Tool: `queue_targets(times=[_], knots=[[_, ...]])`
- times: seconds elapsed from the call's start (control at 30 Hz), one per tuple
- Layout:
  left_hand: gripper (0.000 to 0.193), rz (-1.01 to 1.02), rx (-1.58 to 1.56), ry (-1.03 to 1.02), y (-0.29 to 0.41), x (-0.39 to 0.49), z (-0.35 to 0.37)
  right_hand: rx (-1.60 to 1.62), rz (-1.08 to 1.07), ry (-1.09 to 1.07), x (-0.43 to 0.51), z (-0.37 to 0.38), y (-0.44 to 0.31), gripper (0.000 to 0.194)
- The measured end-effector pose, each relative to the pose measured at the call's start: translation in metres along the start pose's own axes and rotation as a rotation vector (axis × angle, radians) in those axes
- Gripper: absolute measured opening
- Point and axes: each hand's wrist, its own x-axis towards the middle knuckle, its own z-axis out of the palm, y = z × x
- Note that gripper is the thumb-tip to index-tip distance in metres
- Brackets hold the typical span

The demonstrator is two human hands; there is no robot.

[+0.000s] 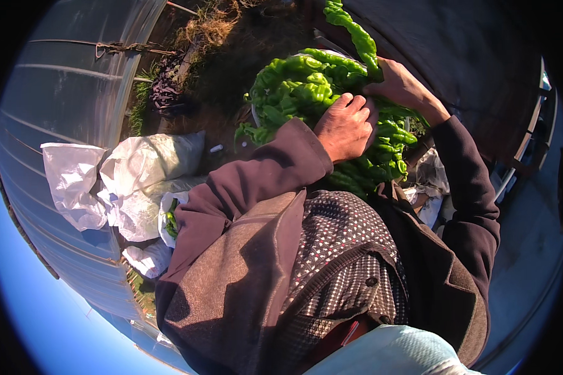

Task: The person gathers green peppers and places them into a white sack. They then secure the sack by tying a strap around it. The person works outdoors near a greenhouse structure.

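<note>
A heap of wrinkled long green peppers (305, 89) lies before me in a container whose pale rim (255, 115) shows at the left edge. My right hand (399, 84) grips the end of a very long, twisted green pepper (356, 33), which points away from me past the far side of the heap. Close beside it, my left hand (347, 129) rests on the heap with its fingers curled. What lies under those fingers is hidden. More green peppers (394, 140) hang at the near right side of the heap.
To the left stand filled white plastic sacks (140, 164), and an open white bag (169, 218) has green peppers inside. Plastic greenhouse sheeting (65, 103) rises beyond them. Dry plant debris (211, 28) covers soil at the far side. A dark surface (464, 61) fills the right.
</note>
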Motion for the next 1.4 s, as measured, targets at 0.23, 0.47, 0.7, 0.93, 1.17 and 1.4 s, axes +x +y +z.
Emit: queue_targets(times=[0.23, 0.47, 0.7, 0.93, 1.17, 1.4], knots=[[0.026, 0.005, 0.046, -0.135, 0.008, -0.008, -0.005, 0.016, -0.057, 0.022, -0.004, -0.005, -0.018, 0.055], [0.026, 0.029, 0.064, -0.095, 0.015, -0.016, -0.006, 0.203, 0.102, -0.170, 0.004, -0.009, -0.008, 0.043], [0.035, -0.100, 0.017, -0.030, 0.010, -0.003, -0.011, 0.065, 0.007, -0.206, 0.007, 0.003, -0.008, 0.043], [0.048, -0.222, 0.152, 0.045, 0.004, -0.001, -0.002, 0.079, 0.046, -0.114, 0.001, 0.005, -0.016, 0.039], [0.052, -0.266, 0.185, -0.164, 0.015, -0.002, 0.003, 0.123, 0.079, -0.114, -0.011, 0.004, -0.012, 0.048], [0.038, -0.251, -0.024, -0.309, 0.000, 0.014, -0.014, 0.103, 0.065, -0.150, -0.011, 0.005, -0.003, 0.048]])
